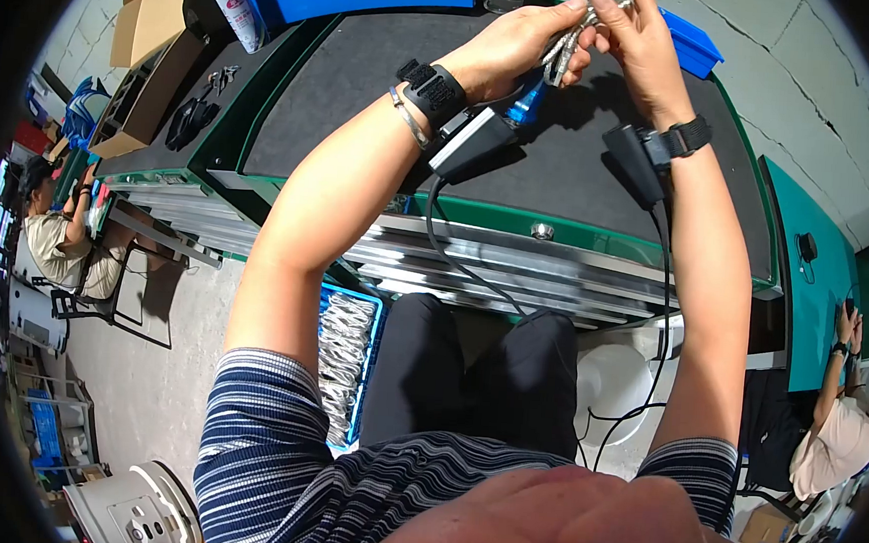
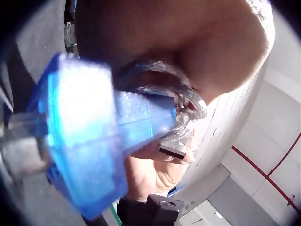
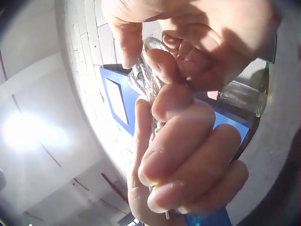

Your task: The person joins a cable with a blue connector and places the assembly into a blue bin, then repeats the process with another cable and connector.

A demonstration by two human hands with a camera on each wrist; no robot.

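Observation:
A bundle of silvery, clear-jacketed USB cable point(image 1: 560, 56) is held up between both hands over the far part of the dark bench mat. My left hand point(image 1: 516, 50) grips its lower part, with the fingers point(image 3: 188, 150) curled round it in the right wrist view. At the upper end, my right hand point(image 1: 649, 61) pinches the cable between thumb and fingers. A metal USB plug point(image 2: 174, 148) sticks out by the loops in the left wrist view. Just below the left hand is a translucent blue tapered piece point(image 2: 89, 136) with a metal stem.
A blue crate point(image 1: 344, 366) of similar cable bundles stands beside the left knee. On the bench's left are a spray can point(image 1: 238, 9) and an open cardboard box point(image 1: 150, 50); a blue bin point(image 1: 689, 43) sits beyond the right hand. Black leads point(image 1: 666, 286) hang from both wrist cameras.

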